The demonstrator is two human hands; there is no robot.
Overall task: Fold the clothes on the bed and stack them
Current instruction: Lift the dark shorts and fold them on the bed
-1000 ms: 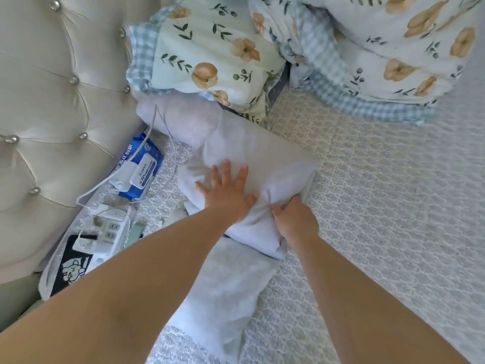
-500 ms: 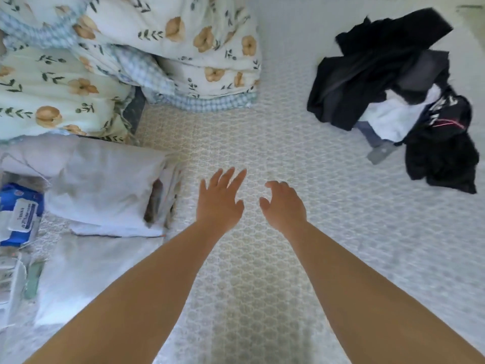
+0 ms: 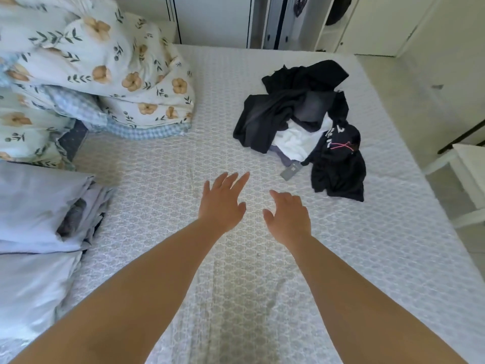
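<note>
A loose pile of unfolded clothes (image 3: 296, 114), mostly black with a white garment (image 3: 299, 140) in it, lies on the bed (image 3: 183, 158) at the far right. A stack of folded pale clothes (image 3: 42, 206) sits at the left edge on a pale pillow (image 3: 29, 290). My left hand (image 3: 223, 203) hovers over the bare mattress in the middle, fingers spread and holding nothing. My right hand (image 3: 288, 219) is beside it, fingers loosely curled and empty. Both hands are short of the dark pile.
A bundled floral duvet (image 3: 105, 74) with a blue checked edge fills the far left. Beyond the bed's foot stand wardrobe doors (image 3: 262, 19). To the right are the floor and a white piece of furniture (image 3: 469, 166).
Both hands have left the folded pale garment on the stack and swung right over the mattress toward the dark pile. The view turned right with them.
</note>
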